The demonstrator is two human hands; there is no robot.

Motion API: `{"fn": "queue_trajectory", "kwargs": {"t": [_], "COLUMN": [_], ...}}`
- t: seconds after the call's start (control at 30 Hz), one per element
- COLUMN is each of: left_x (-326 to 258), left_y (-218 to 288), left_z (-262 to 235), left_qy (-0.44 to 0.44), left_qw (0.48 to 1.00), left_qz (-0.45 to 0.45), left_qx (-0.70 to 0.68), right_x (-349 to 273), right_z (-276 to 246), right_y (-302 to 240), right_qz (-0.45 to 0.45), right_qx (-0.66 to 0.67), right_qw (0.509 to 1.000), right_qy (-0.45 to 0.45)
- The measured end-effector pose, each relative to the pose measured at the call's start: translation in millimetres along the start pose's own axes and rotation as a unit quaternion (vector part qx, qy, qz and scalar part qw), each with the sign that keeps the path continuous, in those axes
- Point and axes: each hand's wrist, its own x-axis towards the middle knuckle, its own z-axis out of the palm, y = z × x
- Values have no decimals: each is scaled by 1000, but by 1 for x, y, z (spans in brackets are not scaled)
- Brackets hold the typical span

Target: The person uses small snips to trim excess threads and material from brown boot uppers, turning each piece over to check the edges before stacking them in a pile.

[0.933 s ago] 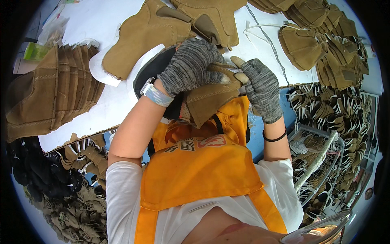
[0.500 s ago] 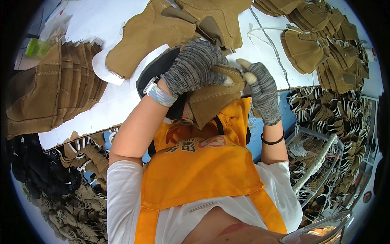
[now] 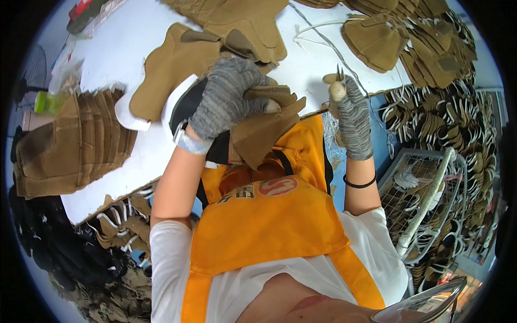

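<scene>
A brown boot upper (image 3: 257,134) with a black lining is clutched in my left hand (image 3: 223,99), its stitched edges fanned out past the thumb. That hand wears a grey knit fingertip-less glove. My right hand (image 3: 354,121), gloved the same way, is raised off to the right, apart from the upper. Its fingers are closed around small thread snips (image 3: 339,71); only the dark pointed tips show, the rest is hidden in the hand. More flat brown uppers (image 3: 237,24) lie on the white table (image 3: 107,62) just beyond my left hand.
A row of stacked brown uppers (image 3: 75,145) stands at the left of the table. Further piles (image 3: 374,43) lie at the far right beside a loose cord (image 3: 328,40). Below right is a wire cart (image 3: 425,188) among heaped uppers. Black items (image 3: 59,237) are piled lower left.
The hands have drawn apart; the right one has left the upper's edge and the snips' tips now show. The upper's edges have spread open. The whole view has shifted slightly.
</scene>
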Motion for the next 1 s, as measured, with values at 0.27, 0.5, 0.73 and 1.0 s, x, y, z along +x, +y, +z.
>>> {"fn": "queue_trajectory", "kwargs": {"t": [0.27, 0.5, 0.73, 1.0], "left_x": [32, -7, -27, -2], "left_y": [93, 70, 81, 98], "left_z": [-37, 21, 27, 3], "left_qy": [242, 245, 137, 33], "left_qw": [912, 924, 988, 992], "left_qz": [132, 136, -20, -117], "left_qx": [304, 260, 66, 39], "right_x": [-28, -22, -25, -25], "right_z": [-32, -21, -3, 9], "right_y": [-32, -18, -3, -6], "right_qz": [40, 72, 86, 65], "right_qx": [351, 198, 295, 294], "right_qw": [935, 977, 951, 949], "right_qy": [-28, -32, -37, -95]}}
